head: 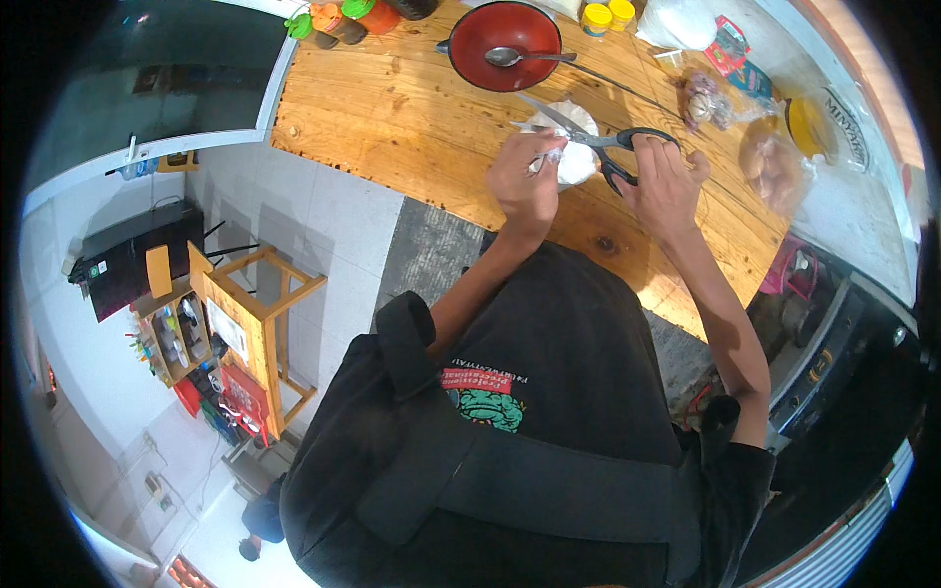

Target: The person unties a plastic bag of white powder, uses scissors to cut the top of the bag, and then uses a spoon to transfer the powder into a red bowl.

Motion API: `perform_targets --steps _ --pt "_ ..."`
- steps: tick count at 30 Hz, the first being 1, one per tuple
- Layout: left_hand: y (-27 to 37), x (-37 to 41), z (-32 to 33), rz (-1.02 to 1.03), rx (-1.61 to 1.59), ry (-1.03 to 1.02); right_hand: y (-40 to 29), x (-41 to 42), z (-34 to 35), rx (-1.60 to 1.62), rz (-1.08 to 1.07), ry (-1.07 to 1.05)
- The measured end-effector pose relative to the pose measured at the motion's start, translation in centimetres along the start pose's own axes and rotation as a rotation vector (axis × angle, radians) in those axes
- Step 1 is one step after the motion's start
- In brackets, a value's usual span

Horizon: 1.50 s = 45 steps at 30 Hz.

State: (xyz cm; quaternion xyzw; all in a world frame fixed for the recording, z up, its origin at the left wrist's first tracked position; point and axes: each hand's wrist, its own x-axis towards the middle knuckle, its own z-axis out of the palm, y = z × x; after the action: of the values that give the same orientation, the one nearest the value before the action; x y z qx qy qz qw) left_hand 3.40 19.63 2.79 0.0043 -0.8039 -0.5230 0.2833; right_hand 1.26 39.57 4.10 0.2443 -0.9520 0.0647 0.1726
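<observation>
My left hand [526,184] pinches the gathered top of a clear plastic bag of white contents [581,167], which rests on the wooden table [382,110]. Black-handled scissors [606,140] are in my right hand [665,187], fingers through the grips. Their blades are spread and point left, close to the pinched plastic; whether they touch it I cannot tell. Just beyond the bag stands a red bowl with a dark rim [507,29]. A metal spoon [507,57] lies across it, its handle over the right rim.
Bottles with green and orange caps [338,22] stand at the far left. Yellow-lidded jars [597,18], a bag of shallots and garlic [706,103] and a bag of eggs [772,162] are to the right. A person [265,514] is at lower left, beyond a wooden stand [257,316].
</observation>
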Motion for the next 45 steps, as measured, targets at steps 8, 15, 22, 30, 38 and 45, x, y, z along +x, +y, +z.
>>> perform_targets --steps 8,15,22,30,38,45 --pt "0.0 0.0 0.0 0.014 -0.005 -0.015 0.1 0.6 0.7 0.045 -0.016 0.034" --pt "-0.2 -0.1 0.5 -0.044 0.008 0.034 -1.1 2.1 0.6 0.129 0.048 -0.041" --pt "-0.5 -0.2 0.3 0.009 0.010 0.021 -0.6 2.0 0.5 0.104 0.019 -0.017" --pt "-0.3 -0.3 0.5 -0.013 0.003 0.039 0.0 2.0 0.7 0.052 -0.017 -0.048" --pt "-0.3 -0.1 0.4 -0.002 -0.010 0.043 -0.2 2.5 0.9 0.063 -0.028 -0.025" --pt "-0.4 -0.2 0.3 0.013 -0.009 0.012 -0.5 2.6 0.8 0.059 -0.022 -0.045"
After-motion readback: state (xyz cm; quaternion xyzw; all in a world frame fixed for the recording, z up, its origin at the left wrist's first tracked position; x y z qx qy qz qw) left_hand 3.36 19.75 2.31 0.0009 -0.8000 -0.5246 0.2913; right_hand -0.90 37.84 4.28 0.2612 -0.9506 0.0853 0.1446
